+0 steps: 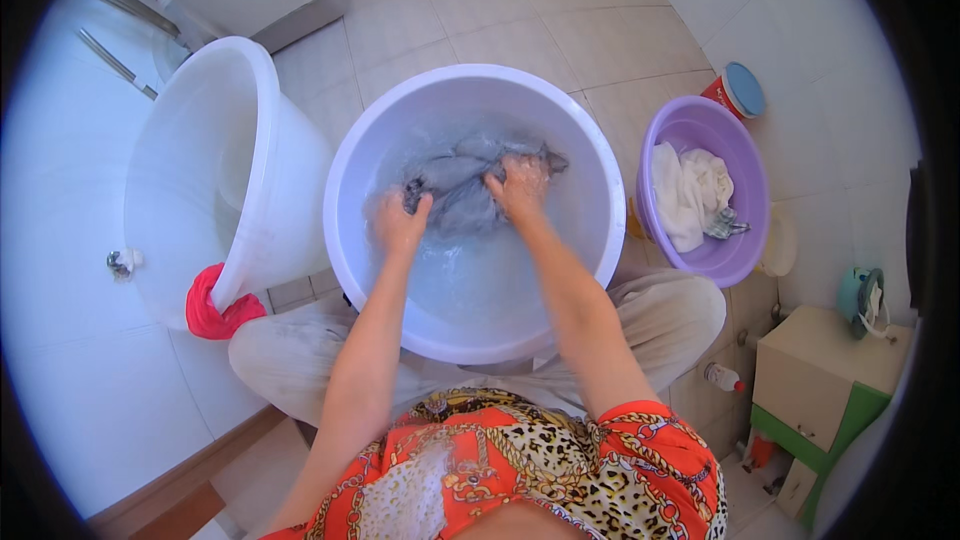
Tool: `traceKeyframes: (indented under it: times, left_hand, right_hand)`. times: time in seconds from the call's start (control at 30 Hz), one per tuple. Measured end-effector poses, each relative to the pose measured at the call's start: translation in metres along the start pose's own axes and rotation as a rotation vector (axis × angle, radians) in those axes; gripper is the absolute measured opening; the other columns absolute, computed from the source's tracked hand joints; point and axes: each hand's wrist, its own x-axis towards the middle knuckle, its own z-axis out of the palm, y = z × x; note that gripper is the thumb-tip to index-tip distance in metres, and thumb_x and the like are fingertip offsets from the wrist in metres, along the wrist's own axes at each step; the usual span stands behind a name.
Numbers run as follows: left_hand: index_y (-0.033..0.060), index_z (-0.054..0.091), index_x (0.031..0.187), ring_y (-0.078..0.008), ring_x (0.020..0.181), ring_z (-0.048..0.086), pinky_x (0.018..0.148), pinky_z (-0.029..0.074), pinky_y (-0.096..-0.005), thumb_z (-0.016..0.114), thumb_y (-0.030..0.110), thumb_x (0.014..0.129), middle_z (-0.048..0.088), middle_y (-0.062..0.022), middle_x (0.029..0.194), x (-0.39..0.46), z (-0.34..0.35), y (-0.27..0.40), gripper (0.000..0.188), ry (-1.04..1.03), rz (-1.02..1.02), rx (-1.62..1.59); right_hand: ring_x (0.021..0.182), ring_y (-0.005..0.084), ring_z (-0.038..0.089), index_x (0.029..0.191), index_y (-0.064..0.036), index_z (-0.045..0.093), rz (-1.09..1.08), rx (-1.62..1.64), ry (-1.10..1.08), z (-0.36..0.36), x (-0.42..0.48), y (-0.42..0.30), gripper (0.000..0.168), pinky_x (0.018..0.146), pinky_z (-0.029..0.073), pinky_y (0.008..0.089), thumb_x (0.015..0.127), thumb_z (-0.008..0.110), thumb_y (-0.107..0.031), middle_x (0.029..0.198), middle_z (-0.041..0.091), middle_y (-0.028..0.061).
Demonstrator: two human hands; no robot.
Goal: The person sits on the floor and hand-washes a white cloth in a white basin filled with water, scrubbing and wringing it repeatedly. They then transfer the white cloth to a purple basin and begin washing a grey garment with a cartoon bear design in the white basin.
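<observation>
A large pale lavender plastic basin (341, 165) with cloudy water stands between my knees. In the water lies a wet grey cloth garment (469, 183), bunched up and partly under the surface. My left hand (401, 219) is at its left end, thumb raised, the fingers partly hidden by water; whether they grip the cloth I cannot tell. My right hand (521, 183) presses on the garment's right part, fingers bent over the fabric. A dark bunched end of the garment sticks out just beyond the right hand.
At left a tall white plastic tub (300, 157) has a red cloth (217, 307) over its rim. To the right, a purple basin (752, 165) holds white cloths (694, 191). Behind it is a red bucket with a blue lid (742, 89); a bottle (722, 377) lies near a cabinet (817, 375).
</observation>
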Motion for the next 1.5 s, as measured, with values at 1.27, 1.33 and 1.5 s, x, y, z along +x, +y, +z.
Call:
traceKeyframes:
  times: [1.27,1.33,1.5]
  left_hand:
    - [0.004,0.048,0.108,-0.0185,0.091,0.051,0.079,0.043,-0.0312,0.026,0.054,0.086,0.055,-0.0083,0.094,-0.049,-0.02,0.12,0.058,-0.64,-0.249,-1.595]
    - [0.0062,0.044,0.112,-0.0166,0.086,0.053,0.075,0.046,-0.0306,0.027,0.054,0.086,0.055,-0.0068,0.092,-0.064,-0.021,0.112,0.057,-0.988,-0.139,-1.906]
    - [0.0061,0.05,0.102,-0.0166,0.082,0.054,0.072,0.047,-0.0289,0.044,0.04,0.084,0.055,-0.0048,0.092,-0.107,-0.006,0.115,0.039,-0.651,-0.422,-2.033]
  right_hand:
    - [0.061,0.0162,0.052,0.075,-0.005,0.056,0.062,3.22,-0.907,-0.027,0.023,-0.095,0.029,0.052,0.043,0.0267,0.086,0.04,-0.027,0.078,0.058,0.0079]
    - [0.059,0.0155,0.051,0.075,-0.006,0.056,0.037,3.234,-0.826,-0.041,0.042,-0.115,0.028,0.051,0.042,0.0259,0.085,0.041,-0.028,0.077,0.058,0.0069]
    - [0.054,0.016,0.051,0.073,-0.007,0.057,0.339,1.987,-0.216,-0.033,0.081,-0.129,0.027,0.048,0.042,0.0263,0.083,0.045,-0.029,0.073,0.059,0.0056]
